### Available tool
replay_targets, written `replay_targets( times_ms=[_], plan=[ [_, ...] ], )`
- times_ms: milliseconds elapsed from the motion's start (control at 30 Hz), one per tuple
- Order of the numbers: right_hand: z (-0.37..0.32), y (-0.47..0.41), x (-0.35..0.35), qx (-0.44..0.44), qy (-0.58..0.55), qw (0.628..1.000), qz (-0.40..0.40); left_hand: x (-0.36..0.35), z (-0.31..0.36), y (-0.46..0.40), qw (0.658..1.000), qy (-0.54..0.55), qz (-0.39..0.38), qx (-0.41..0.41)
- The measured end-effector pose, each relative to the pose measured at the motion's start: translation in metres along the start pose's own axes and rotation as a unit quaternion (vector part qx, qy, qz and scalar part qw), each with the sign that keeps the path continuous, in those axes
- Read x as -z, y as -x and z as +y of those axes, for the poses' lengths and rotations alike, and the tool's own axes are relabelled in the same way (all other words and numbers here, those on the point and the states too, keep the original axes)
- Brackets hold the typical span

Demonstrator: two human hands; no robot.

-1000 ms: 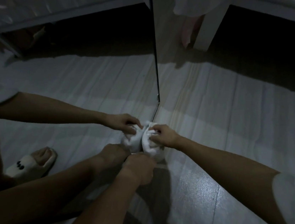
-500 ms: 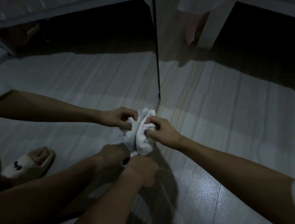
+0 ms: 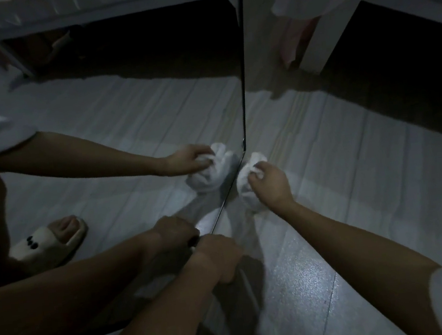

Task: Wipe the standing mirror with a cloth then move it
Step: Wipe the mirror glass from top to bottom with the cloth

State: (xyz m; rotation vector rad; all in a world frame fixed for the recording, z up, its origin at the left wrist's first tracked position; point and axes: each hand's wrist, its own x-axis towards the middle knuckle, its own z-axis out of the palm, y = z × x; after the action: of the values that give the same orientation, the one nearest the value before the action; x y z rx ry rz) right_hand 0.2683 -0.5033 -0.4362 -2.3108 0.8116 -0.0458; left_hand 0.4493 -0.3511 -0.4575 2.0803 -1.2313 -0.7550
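Bunching the white cloth (image 3: 246, 175) in its curled fingers, the right hand (image 3: 270, 182) presses it against the lower corner of the standing mirror (image 3: 178, 97), whose glass fills the space to the left of that hand and rises past the top of the view. The mirror's thin dark edge runs straight up just beyond the cloth, and its bottom edge slants back toward the left hand (image 3: 219, 256). That hand sits lower and nearer the body, fingers curled down at the foot of the glass; it seems to steady the bottom edge, though in this dim light I cannot tell exactly what it grips. A reflected slipper (image 3: 53, 240) shows in the glass well to the left of both hands.

Wiping looks close to its last reach, down at floor level. The cloth is soft and light and will crush to any shape. The mirror is the opposite: a tall, stiff, frameless-looking pane, probably heavy for its thickness, fragile at corners and slick on the face. For the move, 2 hands on opposite side edges, kept upright and lifted off the pale floor (image 3: 355, 178) rather than dragged, would be safest; fingers on the face would smear it.
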Motion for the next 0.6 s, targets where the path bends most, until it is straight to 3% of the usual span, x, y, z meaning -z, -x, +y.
replay_targets(
  times_ms=[100, 267, 400, 467, 533, 600],
  plan=[
    [-0.005, -0.014, 0.0, -0.043, -0.047, 0.998, -0.008, -0.004, 0.004, -0.017, 0.999, 0.026, 0.021, 0.029],
    [-0.016, -0.007, -0.015, -0.046, -0.008, 0.981, -0.188, -0.024, -0.008, -0.018, 0.985, -0.003, -0.165, 0.058],
    [-0.008, 0.018, -0.003, -0.049, -0.043, 0.929, -0.364, -0.011, -0.017, 0.002, 0.937, 0.0, -0.347, 0.028],
    [-0.005, 0.02, 0.008, -0.043, -0.029, 0.948, -0.314, -0.006, -0.014, 0.006, 0.953, 0.01, -0.303, 0.005],
    [-0.004, 0.011, 0.016, -0.064, -0.054, 0.981, -0.178, 0.002, -0.012, -0.001, 0.986, 0.041, -0.163, 0.012],
    [-0.006, 0.001, 0.016, -0.094, -0.073, 0.989, -0.093, 0.008, -0.007, -0.009, 0.991, 0.1, -0.081, 0.036]
  ],
)
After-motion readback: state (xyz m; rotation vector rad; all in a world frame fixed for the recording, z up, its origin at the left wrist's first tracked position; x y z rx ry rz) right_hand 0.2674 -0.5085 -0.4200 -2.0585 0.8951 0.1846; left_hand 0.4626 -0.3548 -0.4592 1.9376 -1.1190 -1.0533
